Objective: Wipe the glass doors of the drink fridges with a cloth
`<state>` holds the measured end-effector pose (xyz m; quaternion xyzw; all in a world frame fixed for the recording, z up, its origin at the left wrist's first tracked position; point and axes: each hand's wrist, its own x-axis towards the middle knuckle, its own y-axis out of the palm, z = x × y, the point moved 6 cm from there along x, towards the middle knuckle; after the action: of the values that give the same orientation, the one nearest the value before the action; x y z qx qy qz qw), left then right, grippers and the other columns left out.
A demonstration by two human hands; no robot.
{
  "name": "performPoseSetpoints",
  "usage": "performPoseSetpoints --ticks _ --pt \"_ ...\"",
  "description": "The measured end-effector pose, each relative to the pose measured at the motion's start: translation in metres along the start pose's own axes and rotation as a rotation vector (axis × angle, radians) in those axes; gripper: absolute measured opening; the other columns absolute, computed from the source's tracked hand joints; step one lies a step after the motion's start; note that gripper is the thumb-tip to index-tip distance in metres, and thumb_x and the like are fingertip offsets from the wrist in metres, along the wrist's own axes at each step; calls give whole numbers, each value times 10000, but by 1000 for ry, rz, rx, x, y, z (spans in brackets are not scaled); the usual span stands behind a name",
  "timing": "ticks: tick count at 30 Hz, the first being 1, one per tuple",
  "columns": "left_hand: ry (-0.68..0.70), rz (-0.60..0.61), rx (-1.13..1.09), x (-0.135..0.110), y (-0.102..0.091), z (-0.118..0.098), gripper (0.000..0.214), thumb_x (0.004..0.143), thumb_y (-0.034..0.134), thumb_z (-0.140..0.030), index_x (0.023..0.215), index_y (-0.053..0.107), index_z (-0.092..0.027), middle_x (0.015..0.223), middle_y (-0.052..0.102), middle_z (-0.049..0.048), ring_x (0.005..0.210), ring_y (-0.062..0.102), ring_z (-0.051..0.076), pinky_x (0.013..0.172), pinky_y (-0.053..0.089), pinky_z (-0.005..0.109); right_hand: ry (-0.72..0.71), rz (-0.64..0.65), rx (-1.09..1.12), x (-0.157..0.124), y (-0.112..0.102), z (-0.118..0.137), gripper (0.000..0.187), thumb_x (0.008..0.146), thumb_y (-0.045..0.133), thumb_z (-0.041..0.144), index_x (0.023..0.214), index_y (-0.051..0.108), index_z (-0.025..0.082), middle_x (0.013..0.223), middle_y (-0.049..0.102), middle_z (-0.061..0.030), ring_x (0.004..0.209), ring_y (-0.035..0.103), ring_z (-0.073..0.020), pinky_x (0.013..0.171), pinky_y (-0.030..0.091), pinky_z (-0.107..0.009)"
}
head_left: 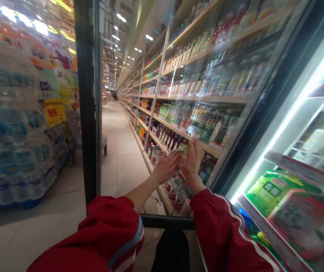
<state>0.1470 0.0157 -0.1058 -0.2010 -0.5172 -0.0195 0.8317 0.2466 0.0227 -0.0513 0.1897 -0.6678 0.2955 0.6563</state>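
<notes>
Supermarket shelves (198, 98) of bottles (169, 111) and a tiled aisle (115, 132) show in a black-framed glass door (162, 121), where a person in red sleeves (107, 226) has both arms extended. The left hand (166, 166) and right hand (190, 160) meet at the pane, fingers held close together. At the left hand's fingertips, just beside the right hand, lies a pale scrap (175, 150), too blurred to name; whether either hand grips it, one cannot tell. Wrapped water packs (7, 128) stand at left, a lit fridge (289, 113) at right
</notes>
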Motion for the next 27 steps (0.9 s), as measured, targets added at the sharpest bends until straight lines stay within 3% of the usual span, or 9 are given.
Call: performPoseSetpoints --ticks 5,11,15,20,23,27 --pt "34 55 30 -19 -16 20 383 907 381 -185 1274 479 -146 1355 496 115 1337 347 181 1155 85 474 -97 93 -146 7 29 0 456 902 336 268 1342 429 190 1445 365 -134 1404 190 -253 1097 155 -552" --pt "-151 71 133 -72 -51 71 406 873 409 -141 1270 485 -184 1354 499 99 1353 317 181 1156 47 469 -59 50 -167 -1 39 -5 463 893 350 282 1340 428 189 1447 355 -142 1402 191 -265 1088 135 -574" --pt "-220 53 160 -77 -41 70 429 875 434 -202 1303 451 -179 1375 471 115 1367 287 196 1156 46 463 -55 19 -193 -1 46 -2 499 885 365 287 1373 382 183 1464 324 -150 1400 187 -281 1077 138 -597" --pt "-189 38 141 -68 -21 65 438 905 425 -284 1334 423 -197 1364 485 107 1355 315 198 1156 34 456 -69 16 -236 -1 49 -5 501 890 359 299 1369 389 158 1450 339 -167 1391 208 -296 1074 152 -600" --pt "-239 62 135 -80 -25 88 459 902 414 -236 1359 387 -202 1377 467 116 1356 310 197 1151 44 467 -72 39 -242 0 52 -6 503 884 363 289 1368 391 158 1457 329 -161 1397 191 -294 1079 149 -588" --pt "-431 -17 218 -103 -43 128 491 905 415 -265 1381 340 -172 1410 411 153 1378 255 215 1144 39 490 -51 51 -235 -1 57 -5 525 874 368 287 1384 364 163 1477 294 -154 1407 155 -295 1081 135 -589"
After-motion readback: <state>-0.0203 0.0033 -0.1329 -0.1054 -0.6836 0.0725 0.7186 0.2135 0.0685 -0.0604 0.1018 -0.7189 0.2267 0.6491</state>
